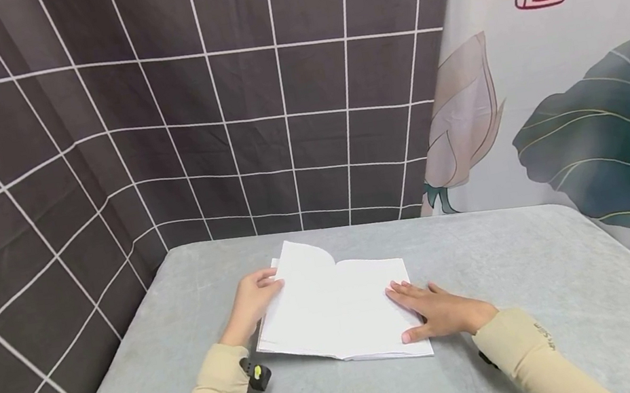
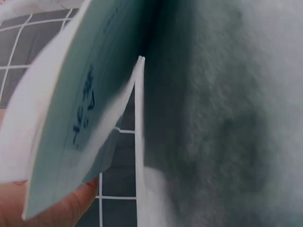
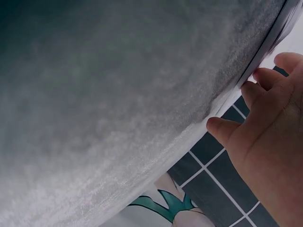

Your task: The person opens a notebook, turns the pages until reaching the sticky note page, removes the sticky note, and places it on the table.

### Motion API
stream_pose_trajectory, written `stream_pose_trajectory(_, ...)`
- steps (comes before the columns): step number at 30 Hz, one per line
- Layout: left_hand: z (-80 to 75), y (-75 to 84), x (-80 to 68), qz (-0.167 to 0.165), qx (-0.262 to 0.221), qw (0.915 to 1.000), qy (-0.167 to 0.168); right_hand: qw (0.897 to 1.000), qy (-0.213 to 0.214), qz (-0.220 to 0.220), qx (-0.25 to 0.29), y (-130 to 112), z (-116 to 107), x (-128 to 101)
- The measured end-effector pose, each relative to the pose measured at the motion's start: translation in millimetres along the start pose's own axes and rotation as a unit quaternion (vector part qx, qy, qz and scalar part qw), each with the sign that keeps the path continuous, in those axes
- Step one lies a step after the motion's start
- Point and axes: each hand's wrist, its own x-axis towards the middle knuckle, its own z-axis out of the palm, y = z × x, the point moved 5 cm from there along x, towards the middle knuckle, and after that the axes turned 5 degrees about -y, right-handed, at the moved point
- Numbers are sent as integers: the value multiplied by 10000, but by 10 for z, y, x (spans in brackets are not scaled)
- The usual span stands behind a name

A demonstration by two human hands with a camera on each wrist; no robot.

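Note:
A notebook (image 1: 346, 315) lies opened out on the table, its pages looking bare white from above. Along its left side, my left hand (image 1: 251, 303) holds the edge of the leaves between thumb and fingers. One page (image 1: 301, 258) curls up at the top left. Dark handwriting shows on a raised leaf (image 2: 78, 109) in the left wrist view, with part of the left hand (image 2: 57, 208) behind it. My right hand (image 1: 444, 311) rests flat with fingers spread on the right page, near its outer edge.
The pale grey table (image 1: 153, 387) extends on every side of the notebook. Behind it hangs a dark cloth with a white grid (image 1: 247, 83), and to the right a white curtain with leaf and flower prints (image 1: 619, 127). Each wrist wears a dark device (image 1: 259, 374).

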Motion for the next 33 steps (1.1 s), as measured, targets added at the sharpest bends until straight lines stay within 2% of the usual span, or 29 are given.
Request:
stream_pose_trajectory(8, -61, -119, -4, -176, 54, 9998, 3, 9996, -247, 80, -60, 33, -7, -11)
stream_pose_trajectory(16, -90, -234, -4, -250, 136, 9995, -138, 9986, -483, -5, 220, 45, -28, -22)
stream_pose_trajectory(22, -105, -334, -8, -445, 261, 9985, -194, 9975, -584, -51, 390, 54, -47, -33)
stream_pose_trajectory(27, -112, -376, -6, -542, 332, 9974, -335, 9968, -681, -18, 420, 51, -52, -31)
stream_pose_trajectory(33, -120, -437, 16, -636, 258, 9962, -529, 9975, -607, -78, 344, 29, -68, -21)
